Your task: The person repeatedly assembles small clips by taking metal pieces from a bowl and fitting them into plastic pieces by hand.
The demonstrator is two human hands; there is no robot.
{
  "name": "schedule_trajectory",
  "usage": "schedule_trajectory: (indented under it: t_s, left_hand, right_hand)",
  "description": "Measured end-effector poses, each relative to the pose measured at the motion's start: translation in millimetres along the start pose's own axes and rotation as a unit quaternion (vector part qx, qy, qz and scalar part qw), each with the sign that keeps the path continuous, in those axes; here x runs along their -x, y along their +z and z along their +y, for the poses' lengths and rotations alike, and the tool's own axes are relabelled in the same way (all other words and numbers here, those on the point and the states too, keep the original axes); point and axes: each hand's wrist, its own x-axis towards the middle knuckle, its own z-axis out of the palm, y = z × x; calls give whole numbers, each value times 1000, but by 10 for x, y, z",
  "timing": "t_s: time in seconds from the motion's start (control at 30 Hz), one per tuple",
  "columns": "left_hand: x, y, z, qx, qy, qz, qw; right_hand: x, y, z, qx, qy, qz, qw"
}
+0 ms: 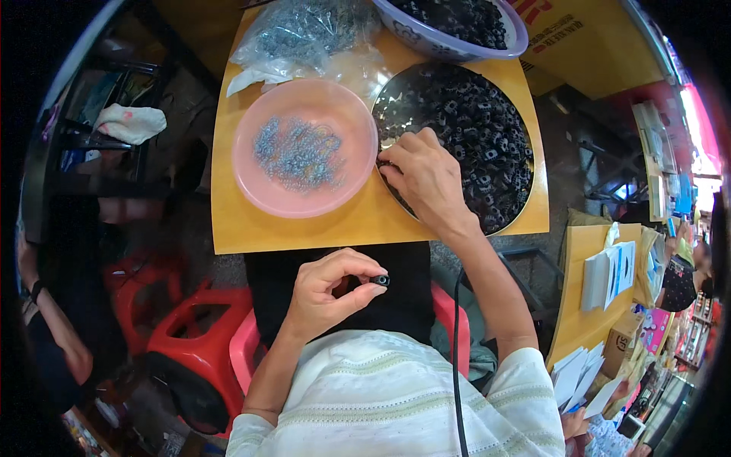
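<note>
Between the thumb and forefinger of my left hand is a small black ring-like plastic part, held above my lap just off the table's front edge. My right hand reaches over the left side of a round tray filled with small black plastic parts. Its fingers are bent together at the tray's rim, and whatever is between the fingertips is too small to make out. Beside that hand, on the left, a pink bowl holds many small silvery springs.
A clear plastic bag of similar metal pieces lies behind the pink bowl. At the back right, a lilac basin holds more black parts. A black cable hangs over my shirt. Red stools and another person's arm are at left.
</note>
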Motion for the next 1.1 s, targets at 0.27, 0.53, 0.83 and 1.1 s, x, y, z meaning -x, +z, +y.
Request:
schedule_trajectory:
  t_s: [0.27,0.53,0.83,1.1]
  left_hand:
    - [-4,12,6,92,-13,15,996]
    - [-91,5,184,149,-34,59,986]
    - [-166,140,362,175,-12,59,983]
    - [-123,188,269,87,-2,77,993]
  right_hand:
    - [48,-128,72,-160,69,2,985]
    - [288,-633,-159,-631,267,-34,728]
    - [534,-838,-387,-697,233,-36,678]
    - [601,-765,-456,-676,217,-16,704]
